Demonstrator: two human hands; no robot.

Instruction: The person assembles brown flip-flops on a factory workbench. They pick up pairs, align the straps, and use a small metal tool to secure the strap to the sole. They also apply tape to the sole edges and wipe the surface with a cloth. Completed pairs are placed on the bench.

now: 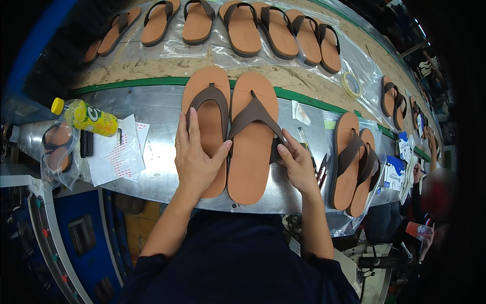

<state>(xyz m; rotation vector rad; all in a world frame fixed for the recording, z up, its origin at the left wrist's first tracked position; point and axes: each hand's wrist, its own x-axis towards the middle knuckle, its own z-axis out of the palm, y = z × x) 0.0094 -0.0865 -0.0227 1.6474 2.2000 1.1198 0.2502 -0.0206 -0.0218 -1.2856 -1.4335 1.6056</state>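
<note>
Two tan flip-flops with dark brown straps lie side by side, toes away from me, on the metal bench. Across the left flip-flop [209, 131] spreads my left hand [196, 159], its fingers on the strap's left side and its thumb at the inner edge, gripping it. The right flip-flop [249, 169] touches its mate. My right hand [297, 164] is closed at its outer side, thumb and forefinger at the strap's end. A dark piece [276, 152] shows beside those fingertips; I cannot tell if it belongs to the strap.
Several flip-flops [243, 33] stand along the far board on plastic sheeting, near a tape roll [351, 84]. More flip-flops [349, 162] lie to the right, beside pens [322, 172]. At left are a yellow bottle [86, 117], papers [116, 152] and a bagged pair [58, 147]. Another person [425, 223] sits far right.
</note>
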